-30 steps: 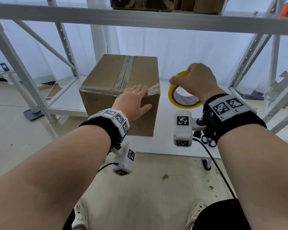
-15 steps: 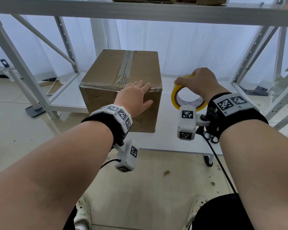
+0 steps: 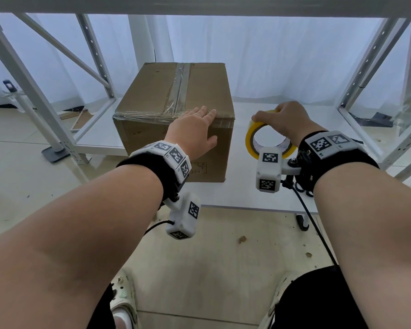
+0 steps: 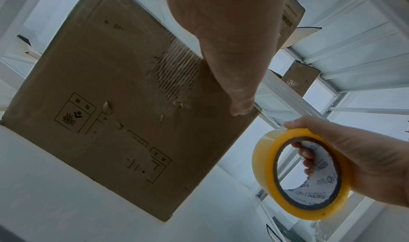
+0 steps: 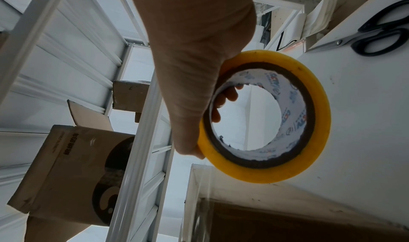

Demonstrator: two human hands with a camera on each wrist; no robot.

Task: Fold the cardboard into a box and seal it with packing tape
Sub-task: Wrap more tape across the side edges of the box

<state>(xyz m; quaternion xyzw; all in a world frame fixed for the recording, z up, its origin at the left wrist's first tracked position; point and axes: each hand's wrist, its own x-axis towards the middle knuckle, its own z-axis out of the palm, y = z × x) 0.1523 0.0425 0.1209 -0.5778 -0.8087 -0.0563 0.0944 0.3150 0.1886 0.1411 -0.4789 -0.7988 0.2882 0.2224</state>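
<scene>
Taped box, roll in hand

My left hand (image 3: 192, 129) lies flat on the stiff, light brown cardboard box (image 3: 176, 119) at frame centre; right hand (image 3: 292, 119) clasps the rigid yellow packing-tape roll (image 3: 250, 138) by its rim.

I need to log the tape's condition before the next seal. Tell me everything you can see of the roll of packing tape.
The roll of packing tape is a yellow-looking ring of clear tape wound on a dark-edged core with a white, printed lining. It stands on edge, to the right of the cardboard box and apart from it. The right hand holds it from above, fingers hooked through the core and thumb on the outer rim. Whether it rests on the white table cannot be told.
</scene>
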